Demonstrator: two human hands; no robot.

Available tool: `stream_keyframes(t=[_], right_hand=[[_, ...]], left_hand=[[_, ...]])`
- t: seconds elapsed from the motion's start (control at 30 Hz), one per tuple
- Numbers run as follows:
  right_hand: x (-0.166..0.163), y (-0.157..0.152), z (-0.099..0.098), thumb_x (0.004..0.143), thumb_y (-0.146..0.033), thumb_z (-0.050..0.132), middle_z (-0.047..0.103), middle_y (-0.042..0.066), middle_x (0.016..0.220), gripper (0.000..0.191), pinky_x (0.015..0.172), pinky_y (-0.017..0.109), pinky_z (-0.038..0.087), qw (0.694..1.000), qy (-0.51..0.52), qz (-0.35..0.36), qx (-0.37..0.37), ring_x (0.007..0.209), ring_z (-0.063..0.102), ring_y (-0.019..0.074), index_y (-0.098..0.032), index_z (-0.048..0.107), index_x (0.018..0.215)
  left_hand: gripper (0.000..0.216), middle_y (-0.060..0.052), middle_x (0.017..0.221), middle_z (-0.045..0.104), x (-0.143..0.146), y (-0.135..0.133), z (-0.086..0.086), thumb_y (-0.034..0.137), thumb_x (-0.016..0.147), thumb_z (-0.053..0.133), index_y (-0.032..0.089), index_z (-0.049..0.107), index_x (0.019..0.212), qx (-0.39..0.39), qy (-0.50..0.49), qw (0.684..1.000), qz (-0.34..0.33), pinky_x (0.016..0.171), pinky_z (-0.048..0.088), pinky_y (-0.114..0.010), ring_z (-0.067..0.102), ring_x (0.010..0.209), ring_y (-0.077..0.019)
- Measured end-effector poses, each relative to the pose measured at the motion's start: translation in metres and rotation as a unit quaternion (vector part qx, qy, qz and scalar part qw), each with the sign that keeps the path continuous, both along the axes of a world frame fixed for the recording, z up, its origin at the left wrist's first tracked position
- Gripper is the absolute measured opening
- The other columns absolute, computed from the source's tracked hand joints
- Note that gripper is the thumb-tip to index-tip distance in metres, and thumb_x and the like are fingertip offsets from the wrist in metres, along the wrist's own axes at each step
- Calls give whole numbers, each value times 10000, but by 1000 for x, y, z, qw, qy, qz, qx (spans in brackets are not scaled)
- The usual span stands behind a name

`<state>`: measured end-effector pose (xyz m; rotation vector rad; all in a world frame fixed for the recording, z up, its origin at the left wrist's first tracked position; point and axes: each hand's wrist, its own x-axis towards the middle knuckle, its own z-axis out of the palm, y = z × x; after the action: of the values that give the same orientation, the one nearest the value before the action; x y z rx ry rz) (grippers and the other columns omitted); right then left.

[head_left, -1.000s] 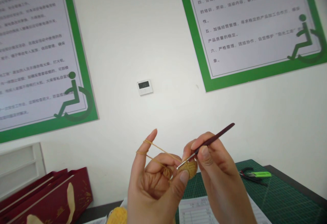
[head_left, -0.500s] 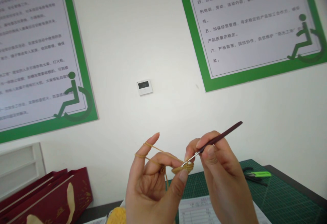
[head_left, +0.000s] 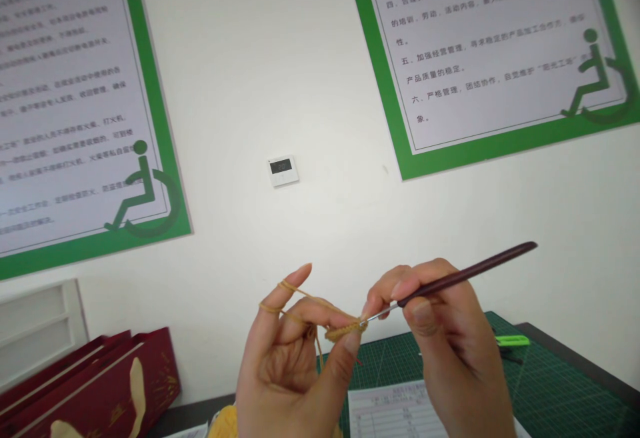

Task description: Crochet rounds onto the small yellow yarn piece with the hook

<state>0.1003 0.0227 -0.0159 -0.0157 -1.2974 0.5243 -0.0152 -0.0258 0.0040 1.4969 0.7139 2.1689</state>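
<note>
My left hand point(head_left: 295, 358) pinches a small mustard-yellow crochet piece point(head_left: 340, 331) between thumb and fingers. Yellow yarn point(head_left: 313, 297) loops around its raised index finger and runs down to the piece; another strand hangs by the palm. A crochet hook point(head_left: 470, 274) with a dark maroon handle and thin metal shaft is gripped in my right hand point(head_left: 450, 338). The hook's tip meets the right end of the crochet piece. Below the thumb of my left hand a tiny bit of red shows. A yellow yarn ball point(head_left: 223, 423) sits partly hidden behind my left wrist.
A green cutting mat point(head_left: 555, 378) covers the dark table, with a printed sheet point(head_left: 390, 411) on it. Bright green-handled snips point(head_left: 513, 341) lie at the right, partly hidden. Maroon gift bags point(head_left: 100, 391) stand at left. Behind, the wall carries green-framed posters point(head_left: 400, 151) and a thermostat point(head_left: 283, 171).
My right hand has moved right and the hook lies flatter, its tip drawn toward the piece's right end. My left hand has shifted slightly left with the crochet piece.
</note>
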Motion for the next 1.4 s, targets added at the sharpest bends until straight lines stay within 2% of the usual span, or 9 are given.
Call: stream_keyframes(t=[0.1, 0.3, 0.47, 0.6, 0.73, 0.87, 0.93, 1.17, 1.4], right_hand=[[1, -2, 1, 1062, -235, 452, 690, -14, 896, 144, 746, 291, 530, 999, -7, -35, 24, 810, 672, 130, -270, 590, 1043], [4, -7, 4, 986, -111, 486, 696, 17, 875, 184, 746, 394, 494, 980, -45, -154, 116, 813, 650, 189, -239, 601, 1051], [3, -8, 6, 1004, -184, 494, 708, 11, 833, 123, 759, 431, 468, 962, -72, -208, 160, 749, 659, 195, -262, 587, 1022], [-3, -2, 2, 1012, -181, 490, 710, 23, 854, 148, 766, 444, 475, 975, -40, -163, 148, 778, 670, 211, -272, 603, 1047], [-7, 4, -5, 994, -133, 512, 710, 30, 891, 189, 787, 443, 493, 990, -1, -98, 97, 829, 668, 215, -278, 620, 1049], [-1, 12, -9, 1009, -218, 554, 694, 27, 905, 97, 798, 415, 516, 998, -22, -32, 48, 864, 677, 211, -267, 637, 997], [4, 17, -11, 1012, -267, 575, 695, 24, 901, 75, 796, 397, 529, 999, -24, -6, 20, 861, 687, 204, -257, 642, 980], [12, 30, -16, 989, -311, 638, 699, -2, 891, 75, 777, 329, 546, 996, -71, 36, -31, 842, 679, 160, -246, 644, 952], [13, 37, -22, 909, -340, 744, 699, 14, 912, 121, 839, 379, 540, 992, -101, 34, -62, 892, 676, 199, -248, 675, 873]], left_hand=[[599, 27, 720, 743, 0, 0, 0, 76, 743, 841, 287, 645, 1268, -8, 1, 1000, -2, 796, 520, -244, 662, 753, -136], [624, 19, 723, 746, -1, -1, 1, 100, 717, 871, 259, 644, 1276, -30, -16, 999, -8, 747, 534, -228, 668, 710, -132], [606, 15, 716, 741, -1, -3, 1, 85, 703, 879, 261, 670, 1244, -37, -31, 999, -19, 747, 552, -241, 689, 729, -149], [687, 16, 727, 737, 0, -3, 1, 88, 715, 875, 276, 617, 1323, -51, -42, 997, -45, 697, 544, -202, 681, 716, -133], [742, -24, 845, 769, -3, 2, -2, 99, 773, 848, 284, 520, 1413, -72, -18, 993, -94, 745, 568, -236, 702, 806, -153], [722, -4, 759, 753, -6, 11, -8, 49, 741, 862, 243, 562, 1368, -52, -14, 994, -100, 745, 565, -214, 684, 757, -127], [723, -14, 765, 762, -5, 15, -11, 32, 734, 856, 228, 567, 1367, -55, -12, 993, -108, 747, 584, -244, 693, 760, -142], [682, 12, 739, 762, 0, 25, -23, -7, 746, 821, 231, 579, 1336, -50, -40, 993, -98, 795, 583, -292, 692, 724, -142], [642, 18, 728, 763, -2, 30, -29, -14, 779, 798, 218, 579, 1336, -48, -39, 993, -104, 830, 557, -279, 686, 717, -129]])
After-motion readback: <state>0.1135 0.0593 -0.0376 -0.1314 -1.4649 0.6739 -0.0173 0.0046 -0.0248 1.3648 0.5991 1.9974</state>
